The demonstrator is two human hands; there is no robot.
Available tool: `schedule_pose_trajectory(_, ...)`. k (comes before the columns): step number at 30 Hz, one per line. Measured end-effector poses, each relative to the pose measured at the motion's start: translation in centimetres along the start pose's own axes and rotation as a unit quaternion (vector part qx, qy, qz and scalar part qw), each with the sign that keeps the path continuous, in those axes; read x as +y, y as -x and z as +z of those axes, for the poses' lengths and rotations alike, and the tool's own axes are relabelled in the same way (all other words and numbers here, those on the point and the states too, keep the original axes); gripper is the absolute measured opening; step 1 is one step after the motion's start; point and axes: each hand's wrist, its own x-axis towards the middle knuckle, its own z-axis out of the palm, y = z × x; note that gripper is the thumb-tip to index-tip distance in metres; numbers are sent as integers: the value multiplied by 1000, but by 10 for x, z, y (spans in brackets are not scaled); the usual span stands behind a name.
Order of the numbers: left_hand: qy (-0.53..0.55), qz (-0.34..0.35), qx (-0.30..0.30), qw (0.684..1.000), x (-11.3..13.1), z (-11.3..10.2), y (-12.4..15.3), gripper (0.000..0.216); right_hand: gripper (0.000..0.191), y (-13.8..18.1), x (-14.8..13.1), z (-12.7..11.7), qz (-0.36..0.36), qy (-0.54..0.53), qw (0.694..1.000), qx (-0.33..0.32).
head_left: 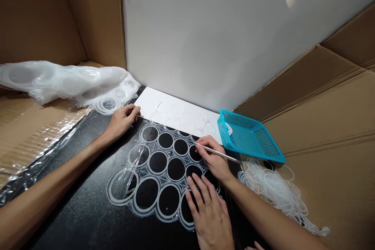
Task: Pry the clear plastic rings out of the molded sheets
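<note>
A clear plastic sheet of white-edged rings (157,162) lies flat over the black table. At the left edge of the white paper (146,99), my left hand (124,119) is closed in a pinch; what it holds, if anything, is hidden. My right hand (215,158) grips a thin white stick (218,152), its tip touching or just over the upper right rings. Another person's hand (211,215) rests flat, fingers spread, on the sheet's lower right part. Fingertips of one more hand (254,246) show at the bottom edge.
A blue basket (254,131) holding some white rings stands to the right. Below it lies a tangled heap of thin clear rings (272,191). Folded ring sheets (67,80) lie at the left on cardboard. A white panel (219,39) and cardboard walls (331,105) enclose the area.
</note>
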Motion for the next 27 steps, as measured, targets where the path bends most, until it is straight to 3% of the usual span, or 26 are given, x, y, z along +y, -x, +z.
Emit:
schedule_pose_trajectory(3,2,-2,-3,1000,-1,0,0,42,14,-15,0,14,-3,7,1000,-24)
schedule_pose_trajectory(6,2,-4,-4,1000,-1,0,0,42,16,-5,3,13,-14,6,1000,-5)
schedule_pose_trajectory(10,0,-5,-2,1000,0,0,0,42,21,41,9,-16,-57,28,997,43)
schedule_pose_trajectory(13,1,-5,0,1000,1,1,0,41,39,64,19,-38,-140,79,987,22)
schedule_pose_trajectory(15,1,-5,0,1000,2,1,0,40,42,65,27,-45,-168,101,981,6)
schedule_pose_trajectory(21,4,-1,1,1000,2,1,-1,39,30,43,39,-44,-152,124,980,37)
schedule_pose_trajectory(27,1,-1,3,1000,2,1,0,40,24,52,47,-43,-159,135,977,52)
